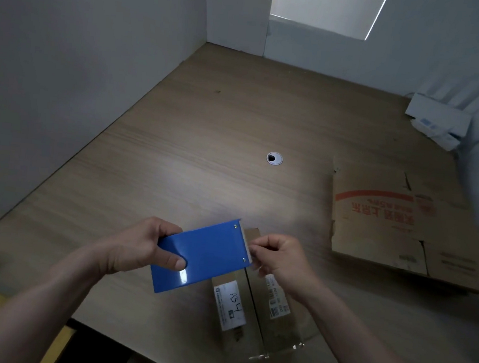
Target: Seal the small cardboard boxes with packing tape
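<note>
The left hand [136, 247] grips the blue tape dispenser [210, 252]; the right hand [280, 259] pinches its toothed end, above the small cardboard box [253, 318].

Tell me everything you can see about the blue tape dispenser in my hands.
The blue tape dispenser shows a flat, glossy blue rectangular plate, seemingly plastic or painted metal. Two small rivets sit near its right end, where a pale toothed strip lines the edge. It is held tilted over the small cardboard box. The left hand grips its left end, thumb on top; the right hand pinches at the toothed edge. Any tape roll is hidden.
</note>
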